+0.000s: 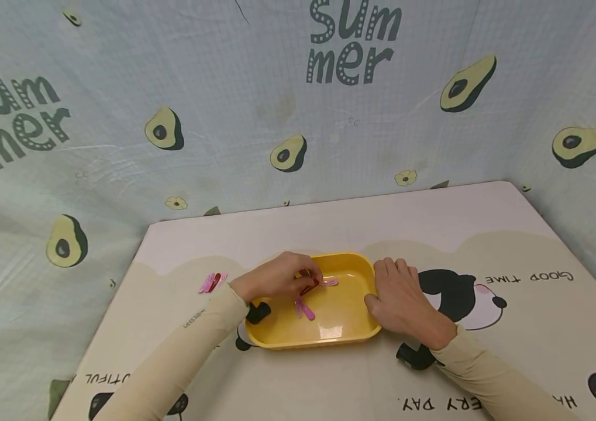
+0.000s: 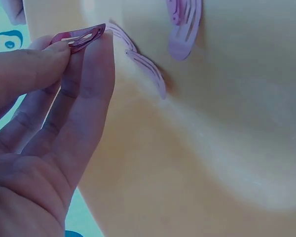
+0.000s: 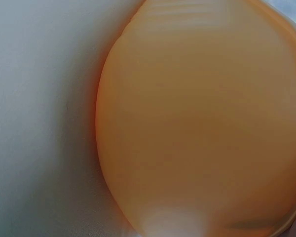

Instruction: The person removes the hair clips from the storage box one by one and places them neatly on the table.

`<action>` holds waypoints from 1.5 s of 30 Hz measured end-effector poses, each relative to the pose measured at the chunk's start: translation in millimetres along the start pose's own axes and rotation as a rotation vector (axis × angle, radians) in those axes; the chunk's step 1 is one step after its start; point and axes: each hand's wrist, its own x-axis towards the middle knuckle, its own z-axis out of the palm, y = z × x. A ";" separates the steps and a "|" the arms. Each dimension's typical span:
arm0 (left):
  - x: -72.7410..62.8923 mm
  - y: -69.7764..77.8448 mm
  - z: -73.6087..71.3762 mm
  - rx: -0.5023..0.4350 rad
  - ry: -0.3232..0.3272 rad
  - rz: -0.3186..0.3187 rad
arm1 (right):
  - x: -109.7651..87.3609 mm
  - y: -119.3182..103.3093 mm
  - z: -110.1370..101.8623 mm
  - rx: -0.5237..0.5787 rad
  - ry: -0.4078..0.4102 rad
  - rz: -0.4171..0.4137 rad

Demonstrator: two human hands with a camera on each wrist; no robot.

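My left hand (image 1: pixel 289 275) is over the left part of a yellow tray (image 1: pixel 347 327). Between thumb and fingertips it pinches a dark red snap hair clip (image 2: pixel 79 38). Inside the tray, pink hair clips (image 1: pixel 305 309) lie below that hand, and another pink clip (image 1: pixel 331 282) lies just right of its fingertips. At the tray's right end, my right hand (image 1: pixel 400 295) grips the rim, thumb toward the near side and fingers toward the far corner. The right wrist view is filled mostly by the tray's yellow wall (image 3: pixel 197 123); the right fingers are hidden there.
Left of the tray, a row of pink and dark red hair clips (image 1: pixel 213 282) lies on the table (image 1: pixel 319 386), beside the left forearm. The table cover has printed cartoon animals and lettering. A curtain (image 1: pixel 224 88) with avocado prints hangs behind the table.
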 end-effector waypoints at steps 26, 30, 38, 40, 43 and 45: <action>-25.9 3.3 -22.0 -0.145 0.132 -0.117 | 0.8 -1.6 -0.5 -0.001 -0.021 -0.002; -31.6 -0.2 -25.8 -0.145 0.154 -0.127 | 0.0 -1.9 -1.8 0.008 -0.032 0.006; -41.7 -1.1 -34.7 -0.172 0.178 -0.165 | -1.7 -2.8 -4.7 0.027 -0.053 0.012; -44.2 -1.5 -36.3 -0.179 0.182 -0.170 | -1.7 -2.8 -4.8 0.027 -0.054 0.012; -48.7 -3.0 -38.5 -0.183 0.192 -0.178 | -1.6 -2.6 -4.6 0.026 -0.055 0.010; -52.1 -4.8 -39.8 -0.178 0.202 -0.183 | -1.5 -2.6 -4.5 0.024 -0.054 0.010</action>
